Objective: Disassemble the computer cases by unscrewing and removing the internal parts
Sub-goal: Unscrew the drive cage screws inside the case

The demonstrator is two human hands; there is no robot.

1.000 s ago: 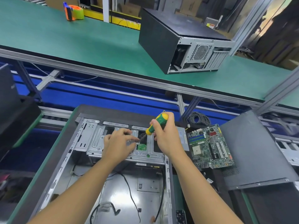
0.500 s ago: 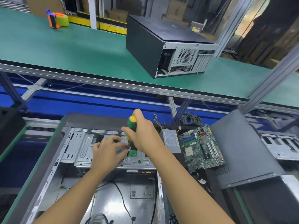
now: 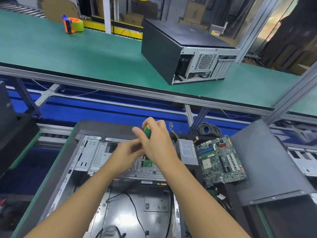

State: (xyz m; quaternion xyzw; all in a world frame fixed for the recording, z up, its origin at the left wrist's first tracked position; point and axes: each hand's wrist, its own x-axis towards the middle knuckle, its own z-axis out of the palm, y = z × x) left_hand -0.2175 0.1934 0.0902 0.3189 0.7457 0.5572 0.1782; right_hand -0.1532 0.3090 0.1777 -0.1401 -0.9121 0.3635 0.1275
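An open computer case lies on its side in front of me, its metal drive cage at the far end. My right hand grips a green and yellow screwdriver, held upright over the cage near a small green board. My left hand sits just left of it, fingertips pinched at the screwdriver's shaft low down. The tip is hidden by my hands. Black cables trail across the case floor.
A power supply and a loose motherboard lie to the right, beside a removed dark side panel. A second closed case stands on the green conveyor behind, with a tape dispenser at the far left.
The screwdriver has swung from tilted to upright. My right hand has shifted up over the handle, and my left hand has closed in against it.
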